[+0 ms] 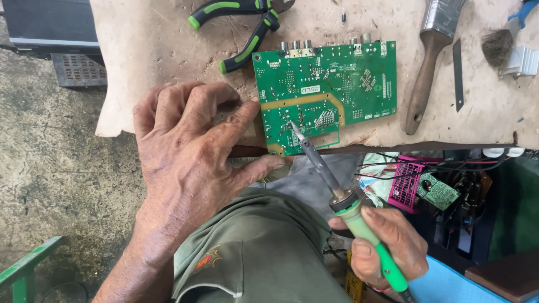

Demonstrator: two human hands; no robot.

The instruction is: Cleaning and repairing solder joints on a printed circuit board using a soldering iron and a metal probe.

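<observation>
My right hand (387,247) was clamped around the green handle of a soldering iron (342,196), nearest to me, off the worktop's front edge. Its tip touched the lower part of the green circuit board (331,84), which lay on the worktop (157,45) close to that front edge. My left hand (191,151) rested with fingers spread and loosely curled at the board's left side, gripping nothing. Farther back lay green-handled pliers (247,33); toward the right edge, a paintbrush (429,62)
</observation>
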